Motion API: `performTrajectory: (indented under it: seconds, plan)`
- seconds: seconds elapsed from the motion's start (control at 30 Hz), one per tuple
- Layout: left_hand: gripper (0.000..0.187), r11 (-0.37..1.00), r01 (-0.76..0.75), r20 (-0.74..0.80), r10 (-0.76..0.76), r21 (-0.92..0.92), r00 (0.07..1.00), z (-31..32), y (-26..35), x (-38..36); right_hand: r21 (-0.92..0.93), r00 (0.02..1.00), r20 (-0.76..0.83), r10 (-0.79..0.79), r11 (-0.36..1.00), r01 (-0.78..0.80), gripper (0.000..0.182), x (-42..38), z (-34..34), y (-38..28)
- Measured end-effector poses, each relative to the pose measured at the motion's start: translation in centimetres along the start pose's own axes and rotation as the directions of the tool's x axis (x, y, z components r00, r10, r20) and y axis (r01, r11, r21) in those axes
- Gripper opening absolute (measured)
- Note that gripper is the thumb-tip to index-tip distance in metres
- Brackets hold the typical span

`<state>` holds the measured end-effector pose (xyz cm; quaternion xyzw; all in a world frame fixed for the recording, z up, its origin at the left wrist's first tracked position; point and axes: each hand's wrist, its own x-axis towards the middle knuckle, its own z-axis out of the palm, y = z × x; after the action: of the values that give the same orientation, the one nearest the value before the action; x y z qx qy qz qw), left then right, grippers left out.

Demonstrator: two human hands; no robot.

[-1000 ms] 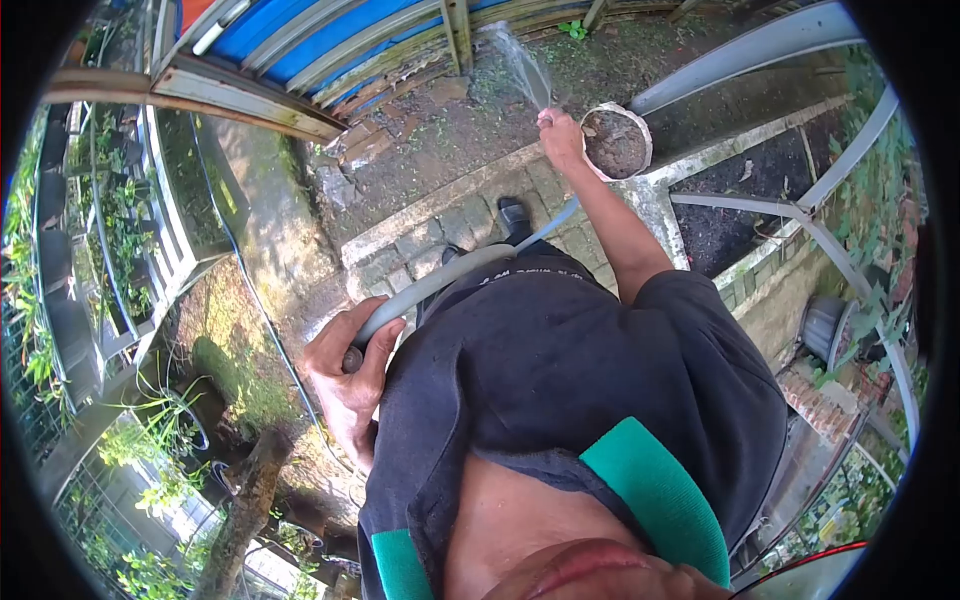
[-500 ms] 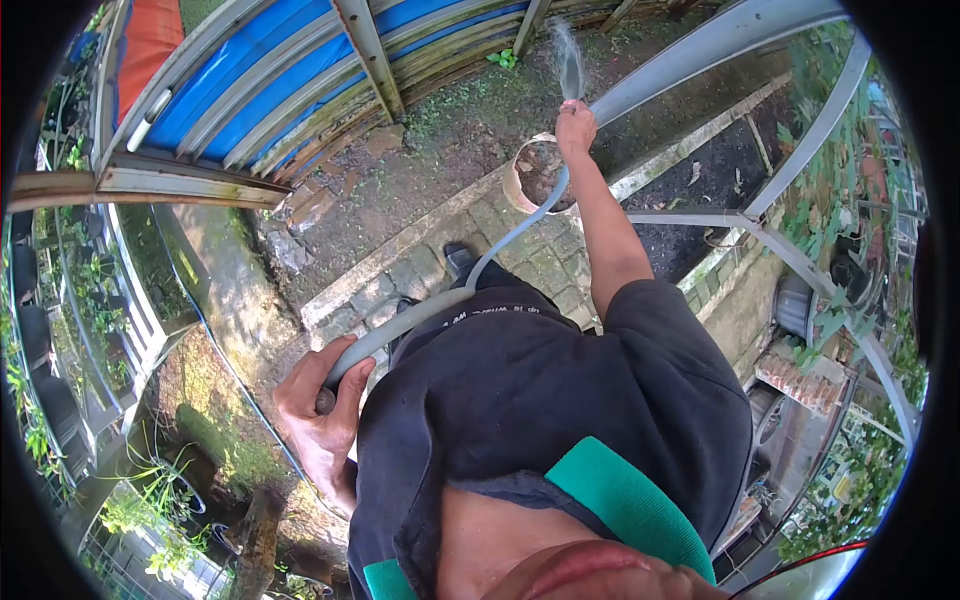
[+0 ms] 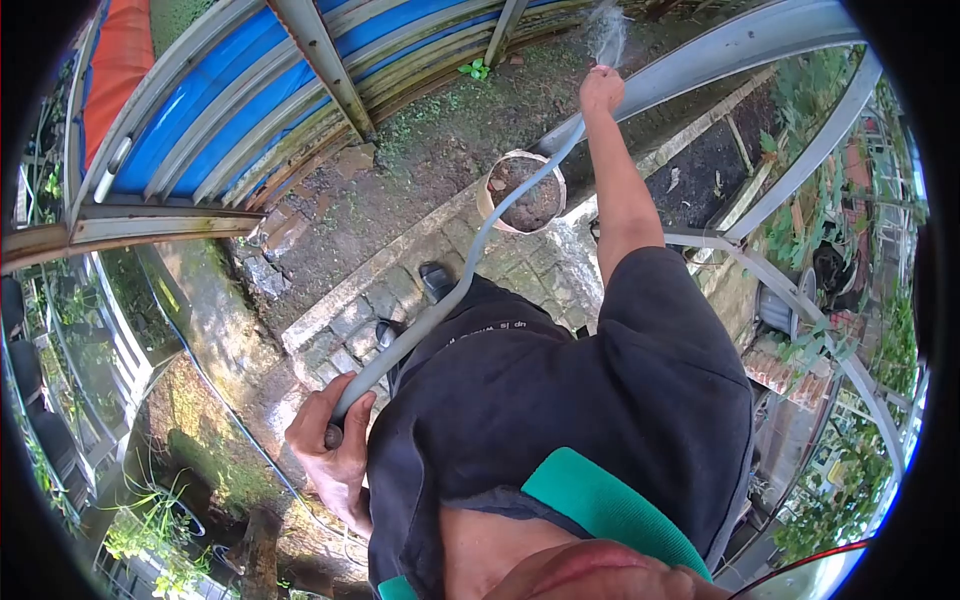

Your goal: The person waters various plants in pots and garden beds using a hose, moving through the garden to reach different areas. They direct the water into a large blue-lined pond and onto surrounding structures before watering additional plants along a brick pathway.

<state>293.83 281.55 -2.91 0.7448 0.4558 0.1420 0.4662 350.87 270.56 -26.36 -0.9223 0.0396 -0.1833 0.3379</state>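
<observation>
A grey hose (image 3: 450, 300) runs across the front of my body from one hand to the other. My left hand (image 3: 330, 440), low beside my hip, is wrapped round a thick part of it. At the end of my outstretched arm, my right hand (image 3: 602, 92) grips the hose near its mouth. Water (image 3: 607, 35) sprays out just beyond those fingers. Below the hose, left of my right forearm, stands a round pale pot (image 3: 493, 205) filled with soil.
Blue panels on a metal frame (image 3: 325, 70) line the upper left. A grey metal beam (image 3: 700, 70) passes close to my right hand. Paving stones (image 3: 350, 320) lie by my shoes (image 3: 436, 280), with bare soil (image 3: 420, 170) past the curb. Leafy plants (image 3: 850, 220) fill the right side.
My right hand has moved a little up and right with the hose end. The hose now crosses over the pot, which shows more fully. My left hand keeps its grip.
</observation>
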Motion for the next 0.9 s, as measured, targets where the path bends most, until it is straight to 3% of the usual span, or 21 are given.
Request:
performTrajectory:
  seconds: [0.2, 0.3, 0.33, 0.4, 0.43, 0.53, 0.57, 0.73, 0.9]
  plan:
    - [0.028, 0.996, 0.084, -0.006, -0.084, 0.030, 0.996, 0.1, 0.1, -0.2, 0.138, 0.996, -0.052, 0.074, 0.988, -0.067, 0.018, 2.9, 0.1, 0.1]
    - [0.029, 0.998, 0.019, 0.015, -0.020, 0.058, 1.000, 0.0, 0.2, -0.1, 0.334, 0.985, 0.069, 0.157, 0.927, -0.171, 0.013, 5.0, 2.6, 3.3]
    - [0.029, 0.998, 0.028, 0.007, -0.028, 0.054, 1.000, -0.1, 0.3, -0.2, 0.400, 0.942, 0.223, 0.250, 0.858, -0.322, 0.012, 4.1, 2.6, 3.2]
    - [0.029, 0.998, 0.045, -0.014, -0.044, 0.044, 0.999, -0.2, 0.7, -0.4, 0.438, 0.767, 0.526, 0.367, 0.656, -0.614, 0.009, 2.7, 1.9, 2.7]
    - [0.029, 0.997, 0.055, -0.028, -0.054, 0.051, 0.998, -0.4, 0.9, -0.6, 0.411, 0.696, 0.614, 0.372, 0.601, -0.685, 0.008, 0.9, 0.7, 1.4]
    - [0.029, 0.990, 0.110, -0.080, -0.103, 0.087, 0.991, -1.4, 0.9, -1.5, 0.293, 0.546, 0.764, 0.345, 0.569, -0.769, 0.010, -2.1, 2.7, 3.3]
    - [0.029, 0.996, 0.018, -0.120, -0.008, 0.083, 0.993, -1.7, -0.2, -1.8, 0.256, 0.513, 0.785, 0.348, 0.572, -0.779, 0.011, -3.8, 2.7, 2.8]
    - [0.027, 0.980, 0.186, -0.256, -0.163, 0.066, 0.953, -4.8, -0.2, -4.1, 0.124, 0.304, 0.908, 0.289, 0.508, -0.852, 0.012, -13.5, 5.2, 3.2]
    - [0.030, 0.989, 0.146, -0.407, -0.119, 0.035, 0.906, -8.0, -2.1, -6.6, -0.027, 0.082, 0.975, 0.205, 0.480, -0.877, 0.014, -24.4, 4.0, 1.4]
